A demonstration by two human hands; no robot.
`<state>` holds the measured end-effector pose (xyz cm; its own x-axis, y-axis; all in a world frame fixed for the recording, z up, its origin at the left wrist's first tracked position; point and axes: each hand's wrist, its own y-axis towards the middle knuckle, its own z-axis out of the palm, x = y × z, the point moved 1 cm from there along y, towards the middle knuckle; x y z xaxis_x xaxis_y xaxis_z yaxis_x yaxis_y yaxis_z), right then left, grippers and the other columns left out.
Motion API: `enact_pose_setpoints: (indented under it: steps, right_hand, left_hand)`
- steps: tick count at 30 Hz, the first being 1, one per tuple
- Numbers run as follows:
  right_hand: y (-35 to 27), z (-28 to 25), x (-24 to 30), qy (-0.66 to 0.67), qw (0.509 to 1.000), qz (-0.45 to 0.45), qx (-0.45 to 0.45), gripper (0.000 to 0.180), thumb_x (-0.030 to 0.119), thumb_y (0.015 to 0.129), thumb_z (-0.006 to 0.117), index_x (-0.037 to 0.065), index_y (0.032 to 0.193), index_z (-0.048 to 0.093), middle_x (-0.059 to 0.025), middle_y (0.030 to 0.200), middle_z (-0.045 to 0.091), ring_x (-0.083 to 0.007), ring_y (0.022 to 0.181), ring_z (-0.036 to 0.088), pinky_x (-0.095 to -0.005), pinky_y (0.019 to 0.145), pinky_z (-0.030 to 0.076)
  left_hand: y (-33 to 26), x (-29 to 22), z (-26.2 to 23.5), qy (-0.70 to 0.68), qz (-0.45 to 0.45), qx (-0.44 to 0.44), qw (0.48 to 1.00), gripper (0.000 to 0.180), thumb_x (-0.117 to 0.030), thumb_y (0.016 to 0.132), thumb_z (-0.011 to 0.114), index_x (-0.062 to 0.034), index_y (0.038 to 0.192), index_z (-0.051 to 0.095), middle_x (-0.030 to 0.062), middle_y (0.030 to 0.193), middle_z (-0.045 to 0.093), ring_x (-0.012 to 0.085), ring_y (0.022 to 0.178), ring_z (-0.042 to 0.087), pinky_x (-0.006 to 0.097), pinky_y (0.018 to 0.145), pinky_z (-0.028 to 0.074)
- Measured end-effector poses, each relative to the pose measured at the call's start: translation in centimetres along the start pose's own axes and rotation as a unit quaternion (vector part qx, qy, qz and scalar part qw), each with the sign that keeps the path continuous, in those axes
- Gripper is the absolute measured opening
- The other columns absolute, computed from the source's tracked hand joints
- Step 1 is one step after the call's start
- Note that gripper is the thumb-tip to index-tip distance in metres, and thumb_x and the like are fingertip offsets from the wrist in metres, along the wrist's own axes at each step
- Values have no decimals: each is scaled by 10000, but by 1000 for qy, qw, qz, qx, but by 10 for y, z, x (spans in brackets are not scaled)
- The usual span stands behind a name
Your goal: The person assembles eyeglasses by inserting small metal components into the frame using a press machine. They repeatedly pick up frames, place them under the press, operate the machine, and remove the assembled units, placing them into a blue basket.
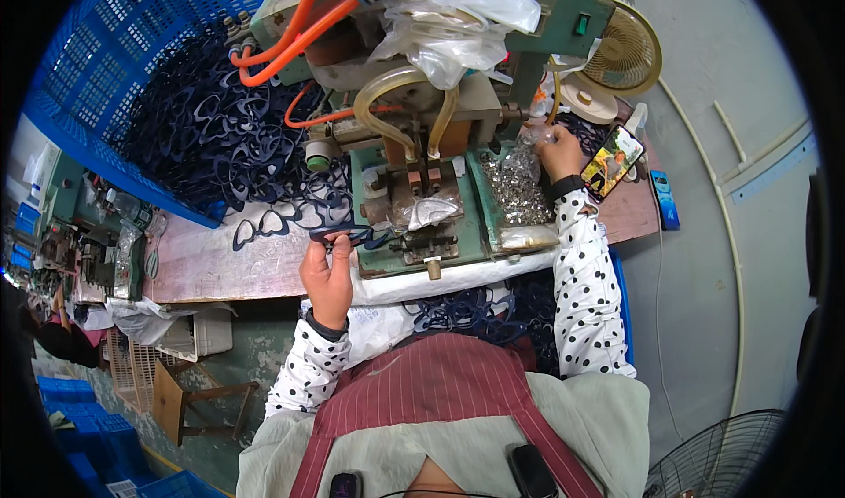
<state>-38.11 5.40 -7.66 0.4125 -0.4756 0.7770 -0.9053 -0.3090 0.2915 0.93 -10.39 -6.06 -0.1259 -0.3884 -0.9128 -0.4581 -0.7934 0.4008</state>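
My left hand (327, 280) pinches a dark blue eyeglass frame (364, 234) between thumb and fingers, just in front of the green bench machine (363, 258). The frame's right end lies near the machine's metal fixture (422, 245). Over the far right part of a green tray of small shiny metal pieces (510, 186) is my right hand (562, 153). Its fingers are drawn together by a bit of clear plastic; what they hold, if anything, is too small to make out.
A blue crate (66, 115) tips its pile of dark frames (216, 120) onto the bench (211, 265) at left. Orange hoses (299, 36) cross above the machine. A phone (613, 162) and small fan (623, 51) stand at right. More frames (466, 313) lie below the bench edge.
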Motion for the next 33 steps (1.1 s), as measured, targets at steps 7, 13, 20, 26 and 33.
enact_pose_setpoints:
  steps: [7,13,20,26,33]
  right_hand:
    - [-13,-2,24,-118,986,-119,-11,223,119,679,698,39,886,673,-193,829,679,-370,818,662,-419,734,512]
    - [-6,-2,24,-29,995,-82,-48,231,111,677,698,34,892,662,-192,861,666,-364,825,645,-408,745,507]
    - [-32,-13,40,-34,989,-101,101,369,55,695,695,44,1045,577,-201,927,643,-381,886,626,-408,770,495]
    - [-56,-33,49,-67,968,-218,102,424,-60,715,628,65,1118,585,-199,1005,618,-375,961,606,-407,784,489]
    - [-86,-48,62,-96,966,-233,50,267,119,709,774,5,920,657,-154,865,617,-336,722,584,-399,662,474]
  left_hand:
    - [-1,1,0,-22,-23,-6,999,115,-98,963,566,2,993,615,28,888,638,92,797,590,240,729,480]
    - [-5,9,-4,2,-13,-7,1000,119,-105,959,577,-2,994,626,37,898,653,98,799,595,246,732,488]
    - [-5,9,-9,-5,-22,-11,1000,121,-99,960,569,2,998,623,35,894,645,99,791,591,247,721,489]
    - [-10,16,-9,15,-27,-1,1000,104,-84,953,571,0,982,624,34,873,643,96,771,584,243,699,482]
    - [-13,13,-11,31,-25,4,999,95,-80,952,573,-4,976,625,27,859,637,94,770,582,242,697,479]
